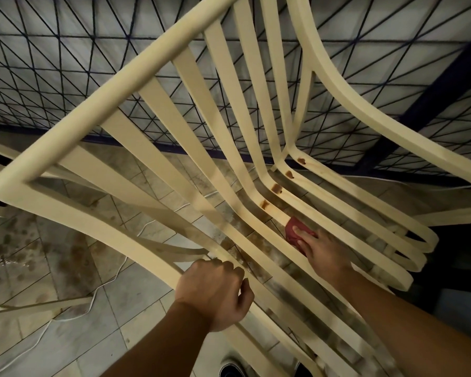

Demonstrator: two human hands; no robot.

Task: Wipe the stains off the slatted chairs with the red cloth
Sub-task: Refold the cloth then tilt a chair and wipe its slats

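Observation:
A cream slatted chair [158, 104] fills the view, tipped with its back toward me. Several brown stains [276, 188] dot the bend where the back slats meet the seat. My left hand [215, 292] grips the chair's curved side rail, fingers curled round it. My right hand [321, 248] lies on the seat slats with fingers extended, pressing the red cloth [294, 229] flat against a slat just below the nearest stain. Most of the cloth is hidden under my fingers.
A dark blue metal grille [65, 63] stands behind the chair. The tiled floor [52, 268] is blotched with stains, and a white cable [114, 276] runs across it. Parts of another cream chair [0, 170] show at the left edge. A dark shoe [231, 370] is at the bottom.

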